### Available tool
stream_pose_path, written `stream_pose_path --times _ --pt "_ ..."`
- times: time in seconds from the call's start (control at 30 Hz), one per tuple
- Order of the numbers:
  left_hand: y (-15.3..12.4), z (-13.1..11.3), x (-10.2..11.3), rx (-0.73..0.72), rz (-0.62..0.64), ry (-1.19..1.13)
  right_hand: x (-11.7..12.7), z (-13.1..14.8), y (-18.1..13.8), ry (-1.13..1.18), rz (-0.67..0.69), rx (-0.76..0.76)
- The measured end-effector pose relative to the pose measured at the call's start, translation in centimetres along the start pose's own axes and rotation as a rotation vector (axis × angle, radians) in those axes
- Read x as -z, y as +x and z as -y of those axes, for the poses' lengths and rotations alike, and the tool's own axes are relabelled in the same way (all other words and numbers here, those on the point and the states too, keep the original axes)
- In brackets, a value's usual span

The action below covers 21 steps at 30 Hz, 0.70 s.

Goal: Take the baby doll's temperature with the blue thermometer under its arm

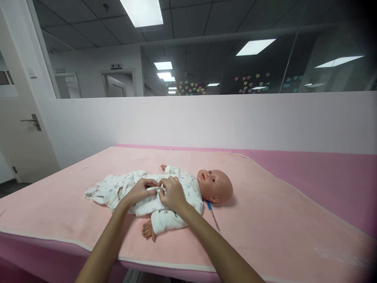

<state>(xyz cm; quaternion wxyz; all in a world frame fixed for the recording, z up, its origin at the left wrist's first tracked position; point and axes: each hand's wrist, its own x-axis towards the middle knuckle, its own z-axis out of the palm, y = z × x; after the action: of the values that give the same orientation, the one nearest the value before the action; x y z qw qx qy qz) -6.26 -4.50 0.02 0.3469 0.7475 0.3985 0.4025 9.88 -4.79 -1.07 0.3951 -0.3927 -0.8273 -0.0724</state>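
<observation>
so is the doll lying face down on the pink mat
No, the doll lies on its back on the mat, face up, with both hands on its white outfit.

Glossy smooth plastic doll (216, 184) wears a soft printed cloth romper (141, 192); at 6 o'clock, matt pink cloth mat (265, 220).

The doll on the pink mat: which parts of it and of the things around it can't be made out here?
- Head view: where the left hand and right hand meet on the doll, the fingers cover the garment fastening.
- The doll's legs, hidden under the bunched garment.
- The garment's print, too small to read.
- The thin blue-tipped object, partly under the doll's head, too small to identify.
</observation>
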Motion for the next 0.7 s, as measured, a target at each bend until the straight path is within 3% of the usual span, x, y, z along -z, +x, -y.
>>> stream_pose_path --times 0.7 --pt "-0.31 0.06 0.33 0.047 0.048 -0.129 -0.24 -0.17 0.05 -0.004 0.005 0.022"
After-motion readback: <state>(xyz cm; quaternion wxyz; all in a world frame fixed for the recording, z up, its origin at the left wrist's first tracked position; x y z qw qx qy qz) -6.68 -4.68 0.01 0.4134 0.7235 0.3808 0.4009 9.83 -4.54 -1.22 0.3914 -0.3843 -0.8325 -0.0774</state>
